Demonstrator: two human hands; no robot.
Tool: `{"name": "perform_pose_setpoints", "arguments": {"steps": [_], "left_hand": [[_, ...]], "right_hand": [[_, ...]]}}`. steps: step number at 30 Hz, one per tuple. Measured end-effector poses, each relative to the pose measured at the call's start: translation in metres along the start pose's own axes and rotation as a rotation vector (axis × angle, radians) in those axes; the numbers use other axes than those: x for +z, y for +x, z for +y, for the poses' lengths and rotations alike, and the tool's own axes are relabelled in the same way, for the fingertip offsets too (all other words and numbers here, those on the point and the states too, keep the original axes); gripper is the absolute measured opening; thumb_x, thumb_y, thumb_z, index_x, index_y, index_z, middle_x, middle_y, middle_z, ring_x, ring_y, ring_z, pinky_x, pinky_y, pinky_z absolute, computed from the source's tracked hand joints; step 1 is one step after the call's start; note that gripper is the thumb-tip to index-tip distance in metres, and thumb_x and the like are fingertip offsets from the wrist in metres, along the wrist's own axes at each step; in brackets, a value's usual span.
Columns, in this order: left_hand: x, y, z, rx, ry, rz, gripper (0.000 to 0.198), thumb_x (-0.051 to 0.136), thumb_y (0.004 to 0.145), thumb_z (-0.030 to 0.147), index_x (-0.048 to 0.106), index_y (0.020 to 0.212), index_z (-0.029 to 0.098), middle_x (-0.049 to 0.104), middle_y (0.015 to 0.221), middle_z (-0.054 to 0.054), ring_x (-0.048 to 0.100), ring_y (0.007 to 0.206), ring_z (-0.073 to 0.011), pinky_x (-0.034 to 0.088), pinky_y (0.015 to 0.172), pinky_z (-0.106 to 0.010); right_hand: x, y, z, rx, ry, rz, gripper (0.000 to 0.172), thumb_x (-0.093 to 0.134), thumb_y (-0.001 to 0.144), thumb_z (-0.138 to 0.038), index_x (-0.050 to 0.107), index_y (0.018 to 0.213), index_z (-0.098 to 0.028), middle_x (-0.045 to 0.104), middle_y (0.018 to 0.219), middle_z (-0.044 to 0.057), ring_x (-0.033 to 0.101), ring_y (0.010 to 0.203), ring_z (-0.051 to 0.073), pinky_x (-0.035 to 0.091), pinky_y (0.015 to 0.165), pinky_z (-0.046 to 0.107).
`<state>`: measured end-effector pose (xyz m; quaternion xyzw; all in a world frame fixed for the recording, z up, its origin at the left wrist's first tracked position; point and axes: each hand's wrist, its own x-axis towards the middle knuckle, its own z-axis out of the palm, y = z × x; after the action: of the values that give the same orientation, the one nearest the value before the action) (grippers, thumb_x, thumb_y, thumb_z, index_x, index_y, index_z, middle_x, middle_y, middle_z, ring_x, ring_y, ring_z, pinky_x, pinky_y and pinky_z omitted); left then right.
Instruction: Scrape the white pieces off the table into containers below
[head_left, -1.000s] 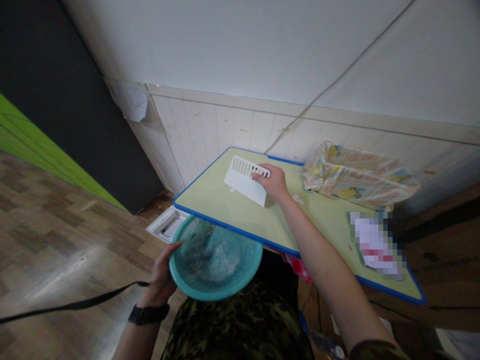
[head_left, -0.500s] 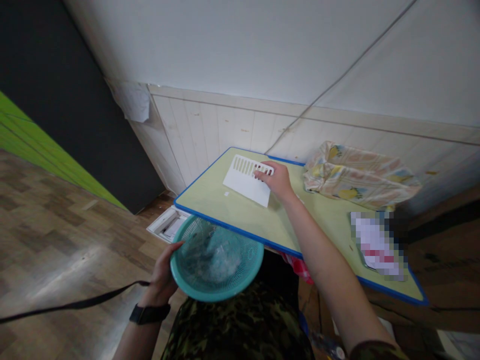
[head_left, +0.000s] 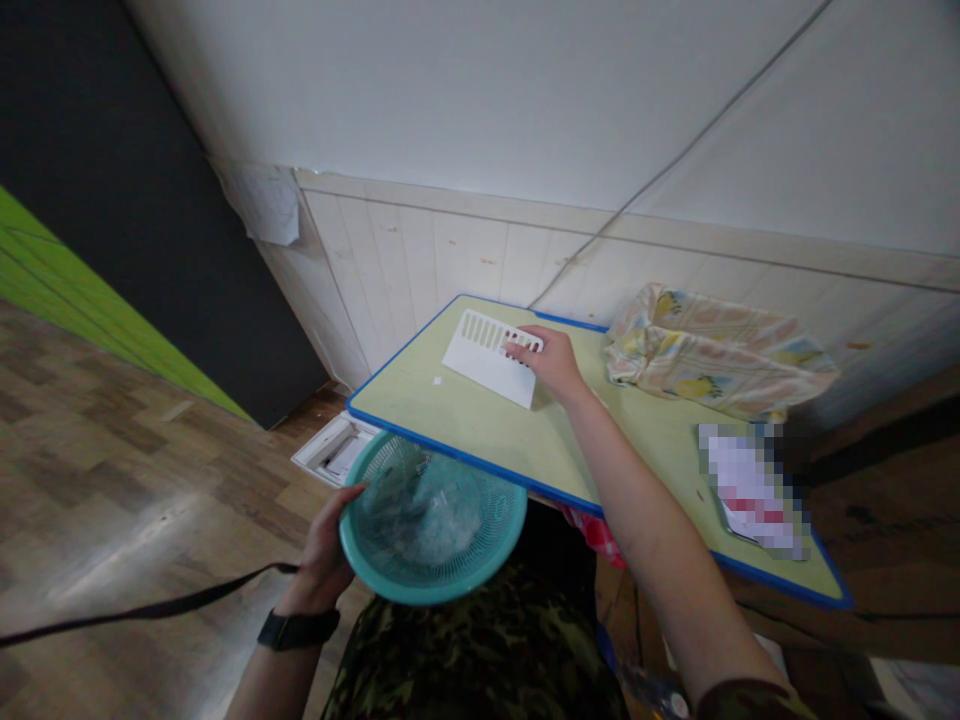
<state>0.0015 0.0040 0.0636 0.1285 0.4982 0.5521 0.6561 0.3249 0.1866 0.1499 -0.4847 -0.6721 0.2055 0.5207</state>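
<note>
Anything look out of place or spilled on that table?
Yes: a small white scrap lies on the tabletop, just left of the slotted white panel in the right hand; it looks like stray litter.

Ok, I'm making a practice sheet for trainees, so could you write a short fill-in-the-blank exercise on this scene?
1. The teal basket is held by the person's ____ hand.
2. The right hand holds a slotted panel coloured ____.
3. The table has edging coloured ____.

Missing words: left; white; blue.
</note>
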Motion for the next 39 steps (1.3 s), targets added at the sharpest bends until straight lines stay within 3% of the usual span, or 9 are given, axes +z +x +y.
{"name": "perform_pose_setpoints", "arguments": {"steps": [4, 10, 14, 18, 21, 26, 35, 39], "left_hand": [[0.0, 0.0, 0.0, -0.009, 0.003, -0.001, 0.028, 0.052, 0.089, 0.016, 0.072, 0.072, 0.008, 0.076, 0.063, -0.013, 0.071, 0.052, -0.0252, 0.063, 0.062, -0.042], [0.0, 0.0, 0.0, -0.018, -0.004, -0.008, 0.025, 0.053, 0.089, 0.016, 0.072, 0.075, 0.009, 0.077, 0.067, -0.013, 0.072, 0.054, -0.0262, 0.063, 0.061, -0.042], [-0.001, 0.0, -0.001, -0.007, -0.011, -0.021, 0.023, 0.054, 0.088, 0.016, 0.072, 0.075, 0.009, 0.077, 0.068, -0.013, 0.072, 0.054, -0.026, 0.063, 0.06, -0.041], [0.001, -0.002, 0.0, 0.004, -0.009, -0.014, 0.023, 0.055, 0.087, 0.015, 0.071, 0.073, 0.01, 0.076, 0.065, -0.012, 0.071, 0.05, -0.0249, 0.063, 0.056, -0.041], [0.003, -0.003, 0.001, 0.004, -0.013, 0.005, 0.022, 0.056, 0.086, 0.014, 0.071, 0.072, 0.009, 0.076, 0.063, -0.012, 0.071, 0.05, -0.0249, 0.063, 0.058, -0.041], [0.003, -0.003, 0.001, -0.011, -0.012, 0.007, 0.021, 0.056, 0.087, 0.016, 0.071, 0.076, 0.008, 0.076, 0.066, -0.013, 0.072, 0.055, -0.0277, 0.063, 0.063, -0.046], [0.002, -0.002, 0.0, 0.003, -0.001, -0.004, 0.024, 0.054, 0.088, 0.015, 0.072, 0.074, 0.009, 0.077, 0.066, -0.013, 0.071, 0.053, -0.0252, 0.063, 0.059, -0.041], [0.001, -0.001, 0.0, 0.022, 0.004, 0.004, 0.022, 0.055, 0.087, 0.014, 0.072, 0.074, 0.009, 0.076, 0.064, -0.012, 0.07, 0.05, -0.0241, 0.063, 0.057, -0.04]], "right_hand": [[-0.003, 0.004, 0.008, 0.022, -0.08, 0.11, 0.034, 0.07, 0.073, -0.037, 0.074, 0.101, -0.018, 0.075, 0.09, 0.004, 0.066, 0.079, 0.021, 0.049, 0.07, 0.031], [-0.009, 0.004, 0.007, 0.037, -0.213, 0.031, 0.027, 0.072, 0.069, -0.035, 0.076, 0.089, -0.018, 0.073, 0.079, 0.003, 0.063, 0.071, 0.019, 0.045, 0.065, 0.029], [-0.015, 0.005, 0.005, 0.077, -0.153, -0.043, 0.025, 0.073, 0.067, -0.037, 0.074, 0.081, -0.016, 0.07, 0.071, 0.002, 0.061, 0.066, 0.018, 0.042, 0.059, 0.027], [-0.017, 0.006, 0.006, 0.115, -0.088, 0.021, 0.029, 0.073, 0.066, -0.037, 0.074, 0.086, -0.016, 0.07, 0.074, 0.002, 0.06, 0.064, 0.017, 0.042, 0.058, 0.027], [-0.017, 0.006, 0.006, 0.098, -0.171, 0.042, 0.027, 0.071, 0.067, -0.037, 0.074, 0.086, -0.016, 0.07, 0.074, 0.002, 0.059, 0.067, 0.017, 0.041, 0.059, 0.026], [-0.022, 0.006, 0.006, 0.081, -0.276, -0.05, 0.025, 0.07, 0.069, -0.039, 0.071, 0.076, -0.015, 0.066, 0.067, 0.003, 0.057, 0.063, 0.017, 0.038, 0.056, 0.025], [-0.023, 0.003, -0.001, 0.13, -0.018, -0.336, 0.033, 0.077, 0.062, -0.043, 0.069, 0.075, -0.013, 0.064, 0.065, 0.001, 0.054, 0.058, 0.013, 0.037, 0.052, 0.023], [-0.023, 0.002, -0.007, 0.172, 0.06, -0.37, 0.036, 0.078, 0.061, -0.044, 0.068, 0.075, -0.013, 0.064, 0.065, 0.0, 0.054, 0.057, 0.013, 0.037, 0.052, 0.023]]}}
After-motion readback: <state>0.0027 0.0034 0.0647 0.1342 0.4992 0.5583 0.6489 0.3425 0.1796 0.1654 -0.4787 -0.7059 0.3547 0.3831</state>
